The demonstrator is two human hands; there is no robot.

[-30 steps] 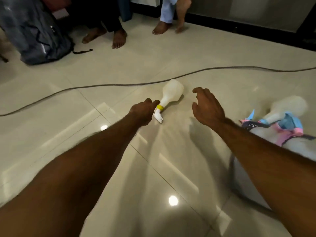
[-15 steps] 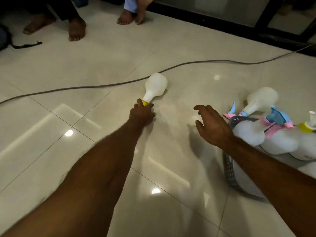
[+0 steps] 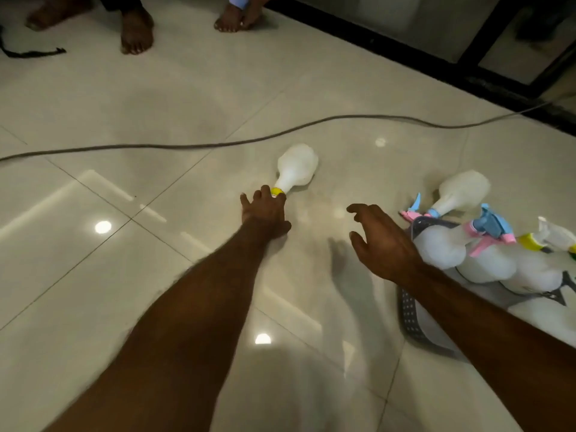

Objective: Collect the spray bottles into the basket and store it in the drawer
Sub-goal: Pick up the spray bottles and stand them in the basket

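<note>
A white spray bottle with a yellow collar [image 3: 296, 169] lies on its side on the tiled floor. My left hand [image 3: 265, 213] covers its spray head and grips it at the neck. My right hand [image 3: 380, 241] hovers above the floor with fingers spread and loosely bent, holding nothing. To its right stands a grey perforated basket [image 3: 411, 319] with several white spray bottles in it. Another white bottle with a blue collar [image 3: 461, 191] lies at the basket's far rim.
A dark cable [image 3: 187, 146] runs across the floor behind the bottle. Bare feet of people [image 3: 137, 29] stand at the far edge. A dark-framed glass wall [image 3: 436, 63] closes the back right. A black strap [image 3: 31, 53] lies at the far left.
My left hand has reached forward onto the bottle's spray head and closed round its neck. The view has swung right, bringing the basket further into sight.
</note>
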